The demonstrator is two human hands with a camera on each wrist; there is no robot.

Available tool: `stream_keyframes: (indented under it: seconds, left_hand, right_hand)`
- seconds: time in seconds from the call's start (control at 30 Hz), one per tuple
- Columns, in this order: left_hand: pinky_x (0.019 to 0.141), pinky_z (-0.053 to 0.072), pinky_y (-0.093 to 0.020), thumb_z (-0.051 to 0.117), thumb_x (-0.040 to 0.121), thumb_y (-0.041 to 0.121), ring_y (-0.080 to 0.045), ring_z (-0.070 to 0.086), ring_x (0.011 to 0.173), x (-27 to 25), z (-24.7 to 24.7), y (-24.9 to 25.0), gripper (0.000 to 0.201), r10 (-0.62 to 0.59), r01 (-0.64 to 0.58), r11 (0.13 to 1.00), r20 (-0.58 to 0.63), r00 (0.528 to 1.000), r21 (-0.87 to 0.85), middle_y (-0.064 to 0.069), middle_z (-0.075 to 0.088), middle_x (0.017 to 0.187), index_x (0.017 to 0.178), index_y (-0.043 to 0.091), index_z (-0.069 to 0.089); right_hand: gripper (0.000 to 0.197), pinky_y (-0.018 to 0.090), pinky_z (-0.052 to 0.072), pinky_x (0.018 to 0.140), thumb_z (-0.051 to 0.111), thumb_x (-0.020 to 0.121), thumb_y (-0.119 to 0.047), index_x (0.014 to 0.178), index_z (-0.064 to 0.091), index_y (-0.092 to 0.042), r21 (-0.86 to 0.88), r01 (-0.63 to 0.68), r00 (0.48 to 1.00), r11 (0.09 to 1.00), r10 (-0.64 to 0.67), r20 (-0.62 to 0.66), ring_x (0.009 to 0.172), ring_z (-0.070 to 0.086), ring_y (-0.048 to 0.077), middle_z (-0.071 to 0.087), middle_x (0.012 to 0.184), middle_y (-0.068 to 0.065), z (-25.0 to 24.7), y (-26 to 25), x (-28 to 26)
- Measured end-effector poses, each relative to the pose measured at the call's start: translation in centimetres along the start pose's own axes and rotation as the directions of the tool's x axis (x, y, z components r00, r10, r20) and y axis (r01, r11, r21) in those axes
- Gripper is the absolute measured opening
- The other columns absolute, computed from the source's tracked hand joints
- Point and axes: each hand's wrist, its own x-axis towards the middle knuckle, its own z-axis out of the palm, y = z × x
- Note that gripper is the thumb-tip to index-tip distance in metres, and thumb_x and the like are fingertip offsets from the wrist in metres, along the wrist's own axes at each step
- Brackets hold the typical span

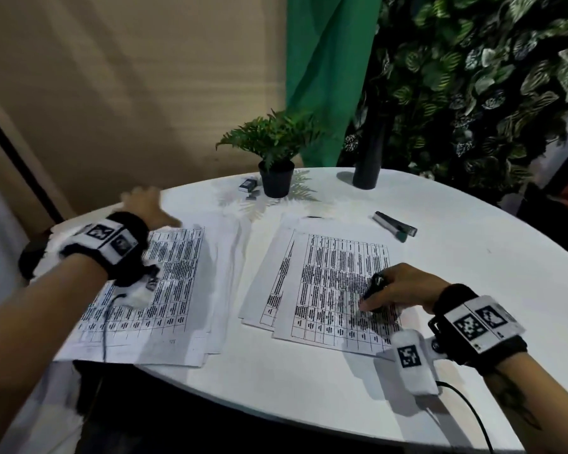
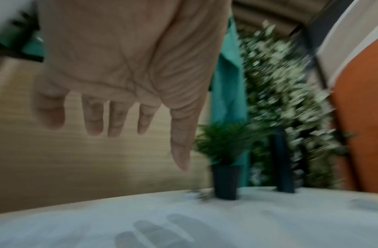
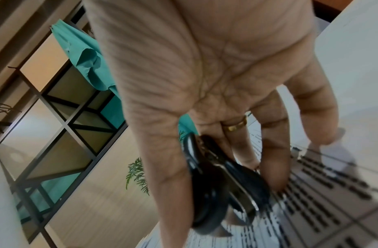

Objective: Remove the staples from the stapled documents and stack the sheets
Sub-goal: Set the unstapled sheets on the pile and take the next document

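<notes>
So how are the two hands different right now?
The left hand is empty, fingers spread straight, raised above the far end of the left paper pile; the right hand grips a black staple remover and rests fingertips on the right paper pile. Both wear marker-tagged wrist cameras.

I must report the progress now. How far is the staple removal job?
Two piles of printed sheets lie on the table: left pile, right pile. Which is finished cannot be told. The right hand grips the black staple remover over the right pile. The left hand hovers open, holding nothing. Staples are too small to see.
</notes>
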Motion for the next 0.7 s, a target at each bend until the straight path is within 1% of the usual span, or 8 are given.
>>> stream_keyframes:
  seconds: [0.1, 0.17, 0.23, 0.3, 0.4, 0.5, 0.6, 0.7]
  left_hand:
    - [0.106, 0.028, -0.029, 0.071, 0.082, 0.036, -0.028, 0.036, 0.134, -1.0, 0.8, 7.1, 0.072, 0.199, -0.177, 0.974, 0.159, 0.967, -0.142, -0.015, 0.039, 0.146, 0.139, 0.005, 0.040]
    - [0.097, 0.033, -0.025, 0.067, 0.085, 0.038, -0.023, 0.044, 0.125, -2.3, 2.5, 11.4, 0.064, 0.296, -0.255, 0.952, 0.310, 0.903, -0.167, -0.013, 0.044, 0.142, 0.134, 0.003, 0.046]
    - [0.092, 0.037, -0.028, 0.064, 0.084, 0.047, -0.025, 0.049, 0.118, -3.2, 5.0, 14.5, 0.068, 0.330, -0.305, 0.944, 0.400, 0.855, -0.127, -0.016, 0.049, 0.138, 0.130, 0.000, 0.048]
    - [0.093, 0.039, -0.033, 0.060, 0.080, 0.061, -0.030, 0.048, 0.120, -4.1, 7.1, 16.3, 0.077, 0.320, -0.337, 0.940, 0.453, 0.832, -0.044, -0.017, 0.049, 0.135, 0.128, 0.003, 0.047]
    - [0.099, 0.036, -0.039, 0.053, 0.079, 0.069, -0.034, 0.042, 0.123, -4.4, 8.5, 17.3, 0.078, 0.317, -0.353, 0.935, 0.419, 0.851, 0.010, -0.020, 0.045, 0.133, 0.126, 0.007, 0.048]
    - [0.102, 0.035, -0.041, 0.053, 0.079, 0.069, -0.036, 0.038, 0.125, -4.5, 8.9, 17.4, 0.077, 0.307, -0.346, 0.938, 0.413, 0.858, 0.022, -0.022, 0.041, 0.136, 0.126, 0.008, 0.047]
    - [0.104, 0.035, -0.042, 0.048, 0.086, 0.063, -0.038, 0.037, 0.128, -5.1, 9.5, 17.5, 0.077, 0.309, -0.350, 0.936, 0.381, 0.871, 0.041, -0.023, 0.036, 0.140, 0.135, 0.006, 0.037]
    - [0.103, 0.036, -0.041, 0.044, 0.092, 0.055, -0.038, 0.040, 0.126, -5.9, 9.9, 17.8, 0.069, 0.330, -0.359, 0.933, 0.358, 0.873, 0.016, -0.024, 0.037, 0.139, 0.137, 0.004, 0.034]
  right_hand:
    - [0.060, 0.027, 0.043, 0.061, 0.089, 0.041, -0.037, 0.085, 0.070, 0.000, -0.008, 0.003, 1.000, 1.000, -0.003, 0.016, 0.068, 0.057, 0.020, 0.065, 0.072, 0.009, -0.2, -0.2, -0.1]
    - [0.074, 0.028, 0.044, 0.061, 0.084, 0.029, -0.044, 0.086, 0.069, 0.000, -0.002, 0.021, 1.000, 1.000, -0.021, 0.023, 0.065, 0.057, 0.020, 0.065, 0.073, 0.010, -0.3, 0.0, 0.0]
    - [0.079, 0.027, 0.045, 0.059, 0.083, 0.026, -0.045, 0.088, 0.068, 0.002, 0.004, 0.032, 0.999, 0.999, -0.032, 0.035, 0.066, 0.058, 0.021, 0.067, 0.075, 0.011, -0.3, 0.3, 0.2]
    - [0.077, 0.025, 0.045, 0.054, 0.084, 0.026, -0.043, 0.088, 0.069, 0.001, 0.013, 0.037, 0.998, 0.999, -0.037, 0.048, 0.062, 0.059, 0.019, 0.068, 0.075, 0.011, -0.3, 0.4, 0.2]
    - [0.070, 0.023, 0.045, 0.051, 0.085, 0.029, -0.040, 0.085, 0.070, -0.001, 0.000, 0.030, 0.999, 1.000, -0.030, 0.045, 0.053, 0.059, 0.013, 0.069, 0.072, 0.009, -0.4, 0.4, 0.4]
    - [0.069, 0.026, 0.046, 0.056, 0.085, 0.030, -0.044, 0.082, 0.072, -0.002, -0.026, 0.030, 0.999, 0.999, -0.029, 0.030, 0.059, 0.060, 0.016, 0.071, 0.073, 0.008, -0.3, 0.5, 0.6]
    - [0.045, 0.027, 0.046, 0.056, 0.088, 0.049, -0.032, 0.081, 0.072, -0.004, -0.030, 0.025, 0.999, 0.999, -0.024, 0.024, 0.066, 0.061, 0.019, 0.071, 0.075, 0.007, -0.1, 0.6, 0.5]
    - [0.037, 0.024, 0.042, 0.056, 0.087, 0.058, -0.026, 0.082, 0.072, -0.002, -0.041, 0.032, 0.999, 0.999, -0.031, 0.012, 0.068, 0.060, 0.018, 0.069, 0.072, 0.005, 0.0, 0.4, 0.4]
